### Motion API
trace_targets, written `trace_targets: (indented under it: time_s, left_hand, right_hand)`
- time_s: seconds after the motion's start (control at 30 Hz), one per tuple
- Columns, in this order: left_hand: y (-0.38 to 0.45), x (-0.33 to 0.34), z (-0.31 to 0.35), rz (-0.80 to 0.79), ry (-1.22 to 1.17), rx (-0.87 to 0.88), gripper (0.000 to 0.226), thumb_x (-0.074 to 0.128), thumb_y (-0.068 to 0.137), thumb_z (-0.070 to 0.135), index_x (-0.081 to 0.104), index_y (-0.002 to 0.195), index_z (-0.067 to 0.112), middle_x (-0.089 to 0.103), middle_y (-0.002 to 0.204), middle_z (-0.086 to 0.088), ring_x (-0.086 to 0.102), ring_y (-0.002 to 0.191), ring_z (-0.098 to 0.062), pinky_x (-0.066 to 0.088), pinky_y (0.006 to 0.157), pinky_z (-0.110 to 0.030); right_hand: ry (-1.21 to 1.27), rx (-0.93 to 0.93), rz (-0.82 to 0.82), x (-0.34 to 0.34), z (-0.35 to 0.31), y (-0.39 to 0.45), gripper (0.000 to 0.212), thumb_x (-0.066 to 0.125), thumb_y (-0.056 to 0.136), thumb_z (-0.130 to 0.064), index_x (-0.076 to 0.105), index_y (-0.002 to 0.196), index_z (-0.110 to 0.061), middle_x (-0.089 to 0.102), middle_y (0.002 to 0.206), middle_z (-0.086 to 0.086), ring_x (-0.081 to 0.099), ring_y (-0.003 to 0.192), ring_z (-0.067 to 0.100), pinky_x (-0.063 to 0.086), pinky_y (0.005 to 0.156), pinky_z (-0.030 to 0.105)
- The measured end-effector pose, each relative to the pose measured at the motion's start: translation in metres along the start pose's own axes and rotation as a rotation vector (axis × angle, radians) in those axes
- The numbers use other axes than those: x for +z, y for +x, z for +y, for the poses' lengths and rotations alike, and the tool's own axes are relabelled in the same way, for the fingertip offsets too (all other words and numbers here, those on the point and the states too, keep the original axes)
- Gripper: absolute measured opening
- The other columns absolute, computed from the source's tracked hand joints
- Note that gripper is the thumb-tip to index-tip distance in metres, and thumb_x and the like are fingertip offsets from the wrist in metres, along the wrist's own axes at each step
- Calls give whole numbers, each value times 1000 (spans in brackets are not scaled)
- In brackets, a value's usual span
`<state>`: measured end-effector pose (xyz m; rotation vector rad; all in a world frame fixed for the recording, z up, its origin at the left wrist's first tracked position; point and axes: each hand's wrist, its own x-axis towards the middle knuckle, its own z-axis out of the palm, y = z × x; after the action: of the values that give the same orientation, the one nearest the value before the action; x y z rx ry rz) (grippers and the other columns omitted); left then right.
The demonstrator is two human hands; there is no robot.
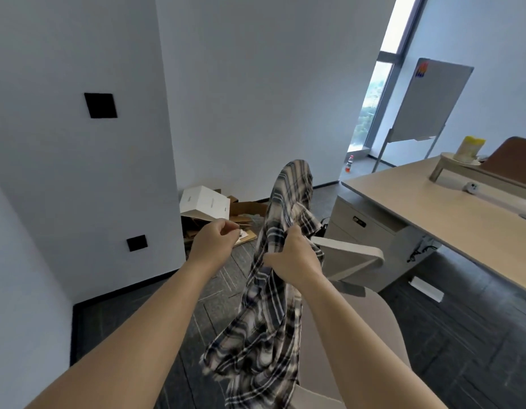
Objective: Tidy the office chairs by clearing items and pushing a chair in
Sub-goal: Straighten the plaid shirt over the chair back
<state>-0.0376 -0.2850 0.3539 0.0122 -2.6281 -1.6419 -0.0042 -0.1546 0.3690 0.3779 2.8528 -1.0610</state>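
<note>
1. The right hand (pixel 297 258) grips a plaid shirt (pixel 273 290) at mid-frame, its fingers closed tight around a bunched fold of the cloth.
2. The shirt hangs in the air, one end flung up toward 12 o'clock of the hand and the rest trailing down toward 6 o'clock, in front of the beige office chair (pixel 365 329).
3. The left hand (pixel 213 242) is at 9 o'clock of the right one, apart from the shirt, fingers curled in narrow with thumb and fingertips nearly meeting; whether it pinches anything I cannot tell.
4. The chair stands at 4 o'clock of the hands, its armrest (pixel 353 250) just beside the shirt.
5. The table (pixel 432 214) lies at 2 o'clock, with a drawer unit (pixel 362 228) beneath it.
6. Flattened cardboard and a white box (pixel 204 205) lie on the floor at 11 o'clock against the wall.
</note>
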Motion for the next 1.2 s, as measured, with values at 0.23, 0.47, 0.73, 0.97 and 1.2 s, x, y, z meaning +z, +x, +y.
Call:
trace_targets:
  time_s: [0.23, 0.47, 0.73, 0.97, 1.2]
  left_hand:
    - [-6, 8, 20, 8, 4, 51, 23, 48, 90, 15, 60, 107, 6, 58, 104, -5, 51, 96, -17, 38, 80, -28]
    - [-4, 8, 34, 16, 41, 152, 29, 47, 92, 12, 52, 120, 6, 57, 122, -11, 49, 100, -16, 36, 84, -25]
    - [-2, 30, 29, -155, 232, 218, 60, 50, 91, 10, 24, 143, 25, 20, 152, -12, 23, 138, -29, 23, 113, -34]
    - [-11, 43, 41, -256, 451, 253, 71, 60, 85, 25, 21, 143, 36, 0, 156, -8, 3, 141, -35, 13, 115, -48]
    - [-23, 71, 52, -244, 553, 417, 61, 71, 72, 35, 44, 125, 20, 30, 146, -6, 8, 141, -31, 12, 112, -46]
  right_hand:
    - [-35, 24, 81, -33, 0, -4, 56, 52, 84, -38, 39, 128, -6, 56, 113, 8, 50, 83, 20, 35, 57, 27]
    - [-187, 62, 120, -23, -4, -2, 49, 56, 87, -37, 43, 123, -6, 60, 118, 11, 59, 106, 31, 46, 77, 37]
    - [-298, 30, 47, -46, 25, -19, 3, 51, 85, -9, 50, 88, -10, 53, 83, 6, 52, 76, 24, 42, 58, 27]
    - [-372, 113, 17, -74, 51, -39, 32, 62, 78, -39, 43, 65, -18, 53, 86, 1, 52, 79, 22, 34, 55, 24]
    - [-412, 98, 249, -81, 88, -67, 56, 61, 68, -68, 34, 56, -20, 42, 59, -6, 51, 70, 21, 27, 46, 23]
